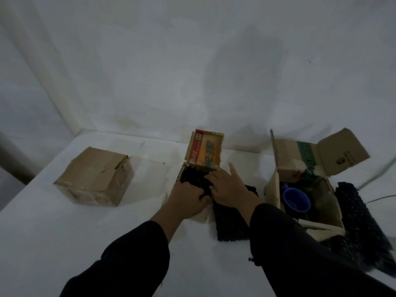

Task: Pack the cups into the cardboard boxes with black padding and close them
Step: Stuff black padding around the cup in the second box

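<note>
Two dark sleeves [137, 254] come in from the bottom edge over a bench [64, 232] draped in white. A flat black pad [231, 221] is laid on the bench just right of the middle box, partly tucked under the right forearm. A second black pad [362, 221] is seen at the far right, pressed up against the right box and a bit blurry.

Both hands are pushed into the middle box [192, 215], which is open on top. The left hand [188, 200] is curled over at the near rim with its fingers bent down into black padding [192, 179], so it looks closed on that stuff, though the fingertips are hidden. The right hand [229, 187] is laid flat and spread on the padding, index finger stuck out toward the raised flap, nothing gripped. Whether a cup is in there can't be told.

The right box [274, 185] is open too, and a blue cup [296, 199] is sat inside it, mouth tipped toward the camera.

Further left, well apart, a closed box [94, 176] is parked on its own. Behind the hands, the middle box's printed flap [204, 151] is stood upright, red and yellow. A white sheet [192, 61] is hung behind everything.
</note>
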Available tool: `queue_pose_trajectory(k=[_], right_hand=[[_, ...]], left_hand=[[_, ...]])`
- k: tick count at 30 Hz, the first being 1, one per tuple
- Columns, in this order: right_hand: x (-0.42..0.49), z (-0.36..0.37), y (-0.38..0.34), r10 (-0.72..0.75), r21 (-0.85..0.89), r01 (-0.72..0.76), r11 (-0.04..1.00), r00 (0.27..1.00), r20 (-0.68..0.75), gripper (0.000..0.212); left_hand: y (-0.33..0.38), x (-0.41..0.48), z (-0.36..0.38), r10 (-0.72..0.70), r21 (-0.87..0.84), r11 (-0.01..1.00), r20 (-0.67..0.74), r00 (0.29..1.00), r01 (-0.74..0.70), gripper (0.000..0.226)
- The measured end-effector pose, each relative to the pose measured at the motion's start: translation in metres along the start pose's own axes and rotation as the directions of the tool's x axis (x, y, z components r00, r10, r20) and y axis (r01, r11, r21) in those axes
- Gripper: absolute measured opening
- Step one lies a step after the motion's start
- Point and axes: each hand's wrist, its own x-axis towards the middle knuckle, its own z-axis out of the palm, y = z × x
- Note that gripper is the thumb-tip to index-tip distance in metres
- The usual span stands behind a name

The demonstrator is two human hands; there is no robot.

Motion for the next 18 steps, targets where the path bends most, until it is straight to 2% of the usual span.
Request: queue_pose_trajectory(k=[3,8,12,17,18], right_hand=[[-0.009,0.001,0.005,0.070,0.122,-0.065,0.990,0.997,-0.041,0.047],[-0.031,0.005,0.015,0.184,0.300,-0.158,0.941,0.981,-0.057,0.048],[-0.053,0.010,0.019,0.300,0.433,-0.257,0.864,0.953,-0.032,0.050],[-0.073,0.027,0.021,0.415,0.489,-0.370,0.790,0.909,0.017,0.060],[-0.076,0.031,0.022,0.429,0.486,-0.393,0.780,0.902,0.041,0.058]], left_hand=[[0.004,0.001,-0.007,-0.018,-0.013,1.000,-0.080,0.997,0.017,0.043],[0.024,0.004,-0.014,0.002,-0.127,0.992,-0.107,0.994,-0.016,0.042],[0.050,0.005,-0.011,0.071,-0.146,0.986,-0.084,0.994,-0.083,0.057],[0.079,0.005,0.003,0.141,-0.261,0.949,-0.141,0.980,-0.175,0.059],[0.083,0.006,0.007,0.153,-0.264,0.948,-0.105,0.983,-0.176,0.062]])
